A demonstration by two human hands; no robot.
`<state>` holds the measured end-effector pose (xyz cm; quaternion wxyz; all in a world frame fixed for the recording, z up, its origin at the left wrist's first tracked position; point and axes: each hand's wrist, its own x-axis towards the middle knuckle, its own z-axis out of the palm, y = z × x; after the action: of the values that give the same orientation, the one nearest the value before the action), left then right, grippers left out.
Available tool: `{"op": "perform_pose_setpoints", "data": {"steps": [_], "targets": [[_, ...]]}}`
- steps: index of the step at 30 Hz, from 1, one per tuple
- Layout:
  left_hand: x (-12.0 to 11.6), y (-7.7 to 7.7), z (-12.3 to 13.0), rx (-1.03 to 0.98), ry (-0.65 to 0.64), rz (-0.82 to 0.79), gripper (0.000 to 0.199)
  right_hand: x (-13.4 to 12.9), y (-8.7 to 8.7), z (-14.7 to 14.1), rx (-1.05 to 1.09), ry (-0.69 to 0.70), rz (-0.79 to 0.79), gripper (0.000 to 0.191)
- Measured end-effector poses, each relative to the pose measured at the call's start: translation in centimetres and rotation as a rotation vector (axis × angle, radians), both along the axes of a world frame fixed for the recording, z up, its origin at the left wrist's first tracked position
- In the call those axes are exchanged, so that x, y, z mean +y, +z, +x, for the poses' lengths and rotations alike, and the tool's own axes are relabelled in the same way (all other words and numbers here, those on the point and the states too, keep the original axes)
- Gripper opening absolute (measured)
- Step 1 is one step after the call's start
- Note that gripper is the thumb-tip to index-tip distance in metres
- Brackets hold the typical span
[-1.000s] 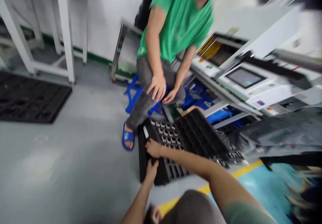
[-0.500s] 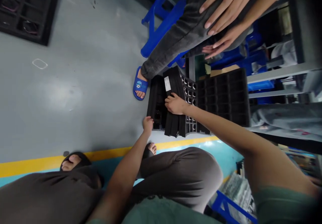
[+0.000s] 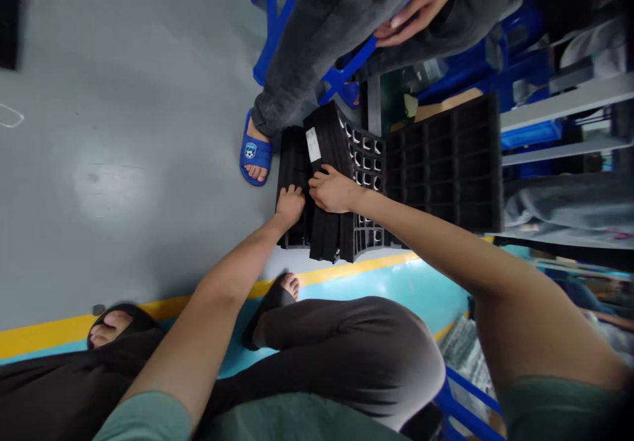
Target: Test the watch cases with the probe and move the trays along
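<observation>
A tilted stack of black compartment trays [image 3: 333, 230] leans on the floor, with a white label [image 3: 314, 144] on one edge. My right hand [image 3: 331, 190] is closed over the stack's near edge, fingers curled around it. Left of the stack, another black tray [image 3: 293, 147] lies lower, partly under the stack. My left hand [image 3: 290, 204] rests on this tray with its fingers bent down into it; the fingertips are partly hidden. Pale frame-like pieces show through the openings of the lattice-like tray [image 3: 367, 162] on the stack's right side.
An upright black grid tray [image 3: 446, 164] stands to the right, by a metal shelf [image 3: 559, 107]. Another person's leg [image 3: 317, 51] and blue slipper [image 3: 255, 154] are close beyond the trays, beside a blue stool [image 3: 272, 25]. A yellow floor line [image 3: 59, 329] runs near my feet.
My left hand has moved from the lower tray's outer edge further in over it, closer to my right hand. My right hand keeps its hold. The view has shifted, and the other person's hands have moved.
</observation>
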<state>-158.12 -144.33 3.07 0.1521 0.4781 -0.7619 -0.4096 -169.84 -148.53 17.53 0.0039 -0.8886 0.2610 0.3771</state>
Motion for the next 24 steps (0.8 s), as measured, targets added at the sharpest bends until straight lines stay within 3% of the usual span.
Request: {"op": "perform_pose_setpoints", "data": {"steps": [5, 10, 14, 19, 24], "targets": [[-2.6, 0.6, -1.7, -0.169, -0.162, -0.080, 0.036, -0.2, 0.2, -0.2, -0.022, 0.007, -0.021, 0.033], [-3.4, 1.9, -1.5, -0.270, -0.188, -0.098, 0.038, -0.2, 0.9, -1.1, -0.027, 0.013, -0.041, 0.034], [-1.1, 2.4, -0.6, -0.279, -0.205, -0.123, 0.041, -0.2, 0.8, -1.9, -0.058, 0.028, -0.069, 0.035], [2.4, 1.2, -1.0, -0.243, -0.303, -0.129, 0.034, 0.0, 0.1, -2.6, -0.083, 0.038, -0.069, 0.035], [3.0, 1.1, -1.8, -0.211, -0.321, -0.111, 0.030, 0.2, -0.2, -2.8, -0.081, 0.047, -0.067, 0.033]]}}
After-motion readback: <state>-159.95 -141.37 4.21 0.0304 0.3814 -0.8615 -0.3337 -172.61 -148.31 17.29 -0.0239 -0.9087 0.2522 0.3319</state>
